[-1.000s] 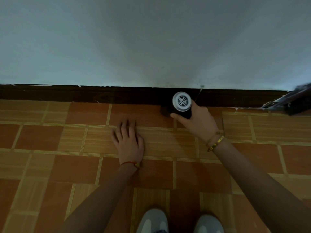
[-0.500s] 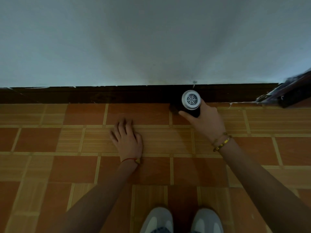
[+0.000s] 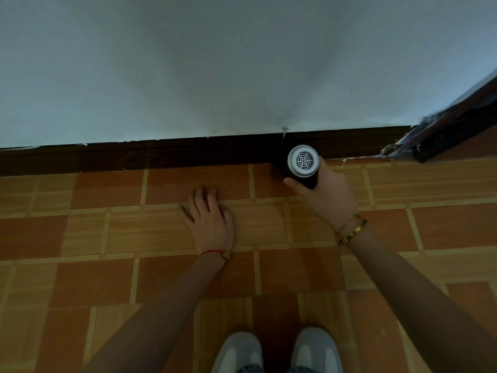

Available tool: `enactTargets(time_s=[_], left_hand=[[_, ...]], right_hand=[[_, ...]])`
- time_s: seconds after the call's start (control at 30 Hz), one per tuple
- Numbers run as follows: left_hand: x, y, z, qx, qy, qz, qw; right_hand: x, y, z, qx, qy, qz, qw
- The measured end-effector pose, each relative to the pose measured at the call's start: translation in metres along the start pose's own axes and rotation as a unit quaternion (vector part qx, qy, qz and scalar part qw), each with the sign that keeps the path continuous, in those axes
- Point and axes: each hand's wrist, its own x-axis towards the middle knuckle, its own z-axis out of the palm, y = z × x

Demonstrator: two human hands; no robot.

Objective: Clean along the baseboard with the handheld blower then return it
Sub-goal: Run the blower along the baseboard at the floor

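Through the head camera I saw both forearms bare, with no sleeves reaching into view. The left wrist carried a thin red string bracelet (image 3: 212,252) with a small gold charm, and the right wrist wore a gold beaded bracelet (image 3: 351,232) alongside a finer gold chain. At the bottom edge I could make out a pair of pale grey-and-white shoes (image 3: 277,351) and a sliver of blue denim cuffs above them.

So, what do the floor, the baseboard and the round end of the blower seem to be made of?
Floor: probably glazed ceramic tile, orange with wood-grain print; grout-like lines, slight sheen. Baseboard: dark brown strip, wood or wood-look tile; too dim to tell. Blower end: white moulded plastic grille, matte; the body in the right hand looks like black plastic.
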Motion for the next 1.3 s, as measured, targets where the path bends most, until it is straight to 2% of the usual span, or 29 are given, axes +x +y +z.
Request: enactTargets(time_s=[0.07, 0.23, 0.4, 0.57, 0.73, 0.9, 1.07, 1.2, 1.3], left_hand=[[0.000, 0.001, -0.001, 0.002, -0.002, 0.001, 1.000], [0.000, 0.000, -0.001, 0.004, 0.004, 0.006, 1.000], [-0.001, 0.001, -0.002, -0.005, 0.006, 0.005, 1.000], [-0.001, 0.001, -0.002, -0.008, 0.005, 0.007, 1.000], [-0.001, 0.000, -0.001, -0.007, 0.009, 0.007, 1.000], [-0.001, 0.001, 0.000, -0.004, 0.014, 0.007, 1.000], [-0.001, -0.001, 0.002, -0.002, 0.014, 0.008, 1.000], [-0.001, 0.000, 0.002, 0.000, 0.012, 0.008, 1.000], [-0.001, 0.000, 0.003, 0.002, 0.015, 0.007, 1.000]], right_hand=[[0.004, -0.001, -0.001, 0.016, -0.012, -0.005, 1.000], [0.002, 0.005, -0.003, 0.005, 0.032, 0.019, 0.999], [-0.002, 0.002, 0.001, 0.023, -0.020, -0.002, 1.000], [-0.005, 0.012, -0.008, 0.010, 0.042, 0.040, 0.998], [-0.006, 0.022, -0.023, 0.043, -0.020, 0.022, 0.999], [-0.007, 0.034, -0.030, 0.008, 0.045, 0.044, 0.998], [-0.010, 0.039, -0.037, 0.000, -0.017, 0.015, 1.000], [-0.014, 0.040, -0.041, 0.003, 0.011, 0.020, 1.000], [-0.018, 0.039, -0.039, 0.033, -0.028, 0.016, 0.999]])
